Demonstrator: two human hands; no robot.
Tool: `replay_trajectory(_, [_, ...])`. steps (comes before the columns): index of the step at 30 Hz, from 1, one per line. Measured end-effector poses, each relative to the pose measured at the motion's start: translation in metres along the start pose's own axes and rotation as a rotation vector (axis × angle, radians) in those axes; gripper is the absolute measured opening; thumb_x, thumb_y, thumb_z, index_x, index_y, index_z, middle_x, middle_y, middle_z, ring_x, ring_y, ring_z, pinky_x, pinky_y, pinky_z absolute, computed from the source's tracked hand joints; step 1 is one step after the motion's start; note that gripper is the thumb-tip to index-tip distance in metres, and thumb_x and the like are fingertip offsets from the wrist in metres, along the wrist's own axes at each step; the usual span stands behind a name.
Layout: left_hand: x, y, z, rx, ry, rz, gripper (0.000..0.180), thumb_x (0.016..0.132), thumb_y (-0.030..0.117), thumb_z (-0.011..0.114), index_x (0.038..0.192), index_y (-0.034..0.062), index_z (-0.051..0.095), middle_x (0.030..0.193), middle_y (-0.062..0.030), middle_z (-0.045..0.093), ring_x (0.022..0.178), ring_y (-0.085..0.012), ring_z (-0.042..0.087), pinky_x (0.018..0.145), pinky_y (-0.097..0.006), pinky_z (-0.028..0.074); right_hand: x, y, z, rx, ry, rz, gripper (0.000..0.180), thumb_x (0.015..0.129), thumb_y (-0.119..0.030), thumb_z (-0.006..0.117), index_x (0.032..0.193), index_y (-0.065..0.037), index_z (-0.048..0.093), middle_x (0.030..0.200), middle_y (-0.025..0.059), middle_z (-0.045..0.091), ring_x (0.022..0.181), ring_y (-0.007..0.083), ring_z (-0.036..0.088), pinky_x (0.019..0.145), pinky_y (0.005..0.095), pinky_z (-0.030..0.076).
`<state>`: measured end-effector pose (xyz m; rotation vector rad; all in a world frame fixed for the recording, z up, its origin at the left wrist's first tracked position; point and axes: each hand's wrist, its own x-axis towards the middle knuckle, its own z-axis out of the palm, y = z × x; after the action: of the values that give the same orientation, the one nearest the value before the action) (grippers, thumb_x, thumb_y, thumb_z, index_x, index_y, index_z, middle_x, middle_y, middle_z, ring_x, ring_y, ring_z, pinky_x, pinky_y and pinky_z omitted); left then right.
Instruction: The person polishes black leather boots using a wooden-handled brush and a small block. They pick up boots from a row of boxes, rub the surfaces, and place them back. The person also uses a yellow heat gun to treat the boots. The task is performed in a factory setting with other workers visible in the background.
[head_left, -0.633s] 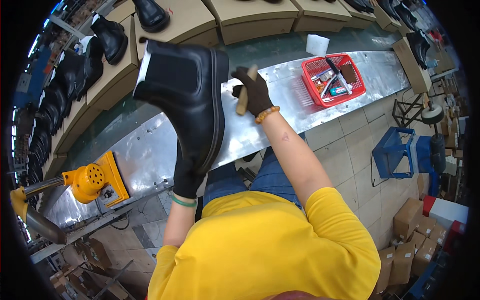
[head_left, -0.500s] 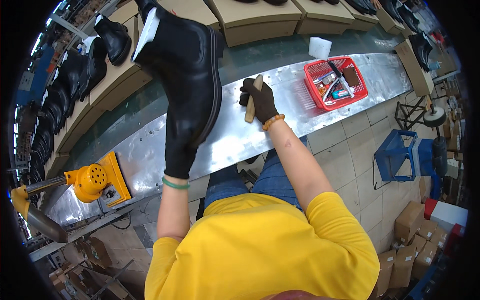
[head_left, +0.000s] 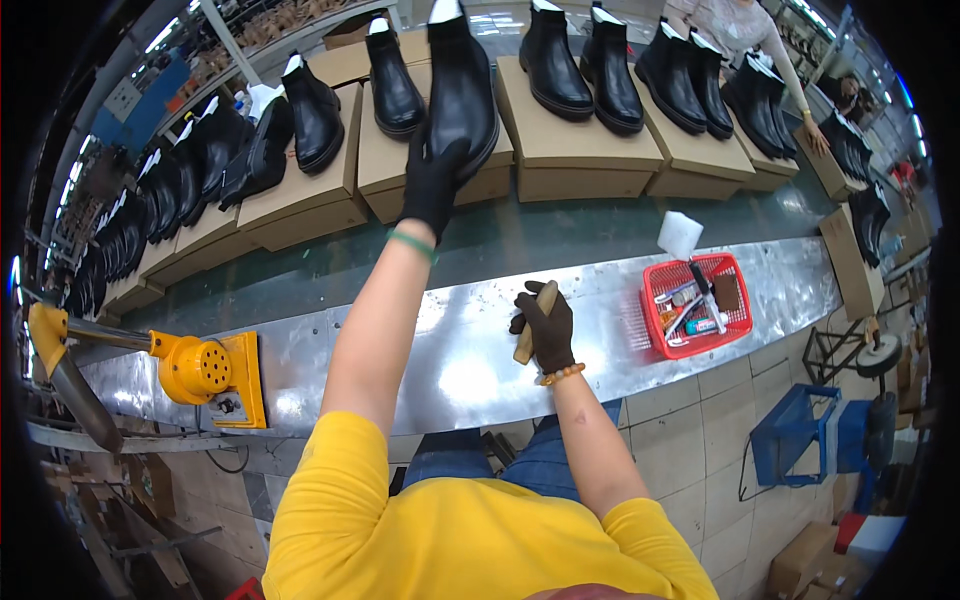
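Note:
My left hand (head_left: 433, 178), in a black glove, reaches far forward and grips the heel of a black ankle boot (head_left: 462, 85) that rests on a cardboard box (head_left: 440, 165) on the conveyor. Beside that boot on the same box stands its black mate (head_left: 394, 82). My right hand (head_left: 548, 325), also gloved in black, rests over the shiny metal bench (head_left: 460, 370) and holds a short wooden stick (head_left: 535, 320).
More boxes with black boots run along the green conveyor (head_left: 520, 240). A red basket (head_left: 697, 305) of small tools and a white sponge block (head_left: 680, 234) lie to the right. A yellow machine (head_left: 205, 370) sits at the left. Another person's arm (head_left: 790, 75) reaches in far right.
My left hand has carried the boot from above the bench forward and set it on the cardboard box. My right hand with the stick has dropped lower onto the bench.

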<state>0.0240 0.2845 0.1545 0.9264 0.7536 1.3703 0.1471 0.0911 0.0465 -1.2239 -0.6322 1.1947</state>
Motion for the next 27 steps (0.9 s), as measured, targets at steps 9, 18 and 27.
replay_trajectory(9, [0.056, -0.039, -0.016, 0.972, 0.224, 0.437, 0.07, 0.069, 0.04, 0.075, 0.125, 0.0054, 0.051, 0.107, -0.0222, 0.062, 0.092, -0.0335, 0.064, 0.077, -0.041, 0.051, 0.0, 0.003, 0.002, 0.027, -0.016, -0.028, 0.036, 0.081, -0.01, 0.064, 0.11, 0.007, 0.052, 0.073, 0.0083, 0.059, 0.053, 0.015, 0.059, 0.049, 0.0273, 0.049])
replay_trajectory(18, [0.047, -0.01, -0.131, 0.825, 0.648, 0.392, 0.05, 0.08, 0.034, 0.069, 0.115, -0.0012, 0.06, 0.099, -0.0207, 0.064, 0.096, -0.0334, 0.06, 0.086, -0.042, 0.045, 0.0, 0.002, 0.006, 0.032, 0.006, -0.021, 0.036, 0.08, -0.009, 0.064, 0.11, 0.007, 0.052, 0.071, 0.0089, 0.059, 0.051, 0.0155, 0.057, 0.047, 0.0273, 0.047])
replay_trajectory(27, [0.092, 0.096, -0.281, 0.867, 1.052, 0.506, 0.054, 0.064, 0.03, 0.077, 0.105, -0.0012, 0.06, 0.108, -0.0229, 0.061, 0.105, -0.0363, 0.057, 0.091, -0.043, 0.045, 0.0, 0.001, 0.012, -0.028, 0.049, -0.032, 0.033, 0.079, -0.007, 0.062, 0.107, 0.007, 0.051, 0.071, 0.0102, 0.057, 0.05, 0.0174, 0.056, 0.046, 0.0292, 0.047])
